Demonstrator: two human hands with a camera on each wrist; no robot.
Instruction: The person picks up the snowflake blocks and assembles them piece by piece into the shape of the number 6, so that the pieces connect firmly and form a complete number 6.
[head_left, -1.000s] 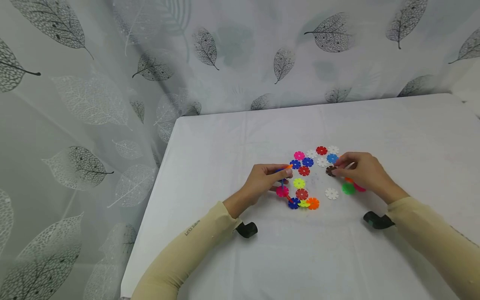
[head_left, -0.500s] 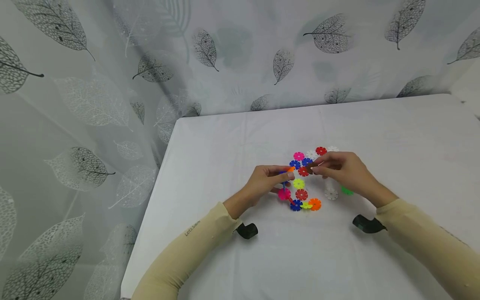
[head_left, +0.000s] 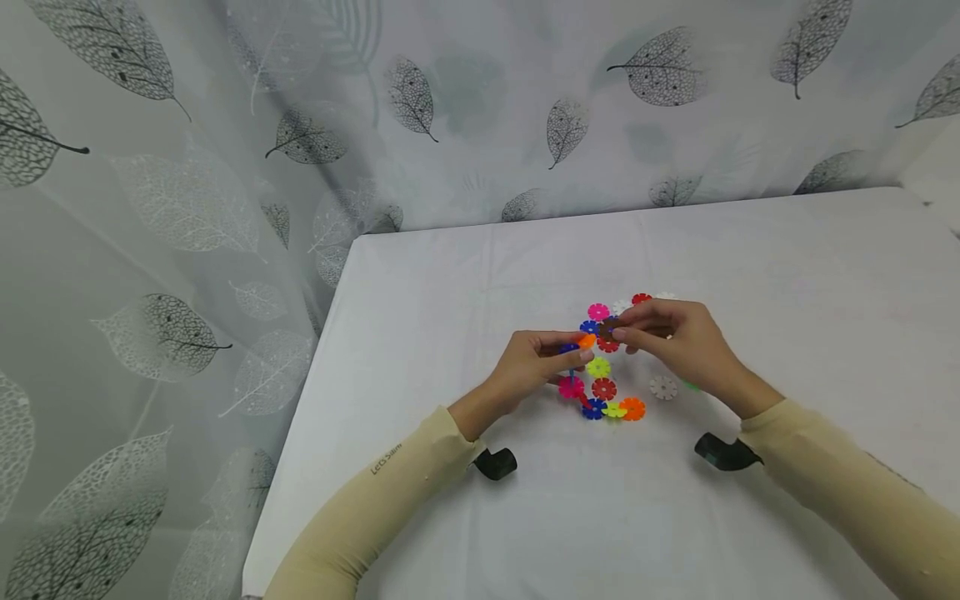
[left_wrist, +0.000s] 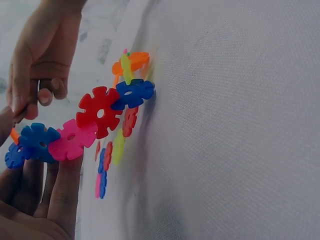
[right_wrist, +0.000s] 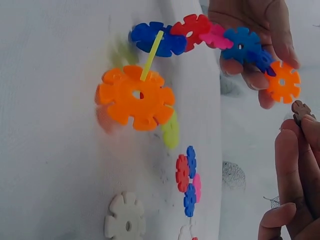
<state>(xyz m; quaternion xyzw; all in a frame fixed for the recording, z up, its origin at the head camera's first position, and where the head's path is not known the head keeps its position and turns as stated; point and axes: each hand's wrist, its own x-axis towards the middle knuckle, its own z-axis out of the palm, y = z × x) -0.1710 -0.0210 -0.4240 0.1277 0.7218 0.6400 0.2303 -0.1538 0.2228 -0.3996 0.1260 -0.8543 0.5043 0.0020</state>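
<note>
In the head view my left hand (head_left: 525, 371) holds a curved chain of slotted, flower-shaped plastic discs. A small orange disc (right_wrist: 283, 82) forms its upper end by my thumb. Blue, pink (left_wrist: 72, 140), red (left_wrist: 100, 112) and dark blue (left_wrist: 132, 94) discs follow, then a yellow one and a larger orange disc (right_wrist: 136, 97) at the low end. My right hand (head_left: 675, 337) pinches a brown disc (right_wrist: 301, 111) between thumb and fingers. In the right wrist view this disc is close to the small orange one; whether they touch I cannot tell.
Loose discs lie on the white-covered table (head_left: 450, 283) behind and between the hands, including a yellow one (head_left: 598, 367), a red one (head_left: 603, 389) and a white one (head_left: 663, 387). My right hand hides some others. A leaf-patterned curtain (head_left: 480, 108) hangs behind the table.
My right hand has lifted the brown disc off the table and carried it left to the chain's orange end. My left hand, with the chain, has shifted slightly right.
</note>
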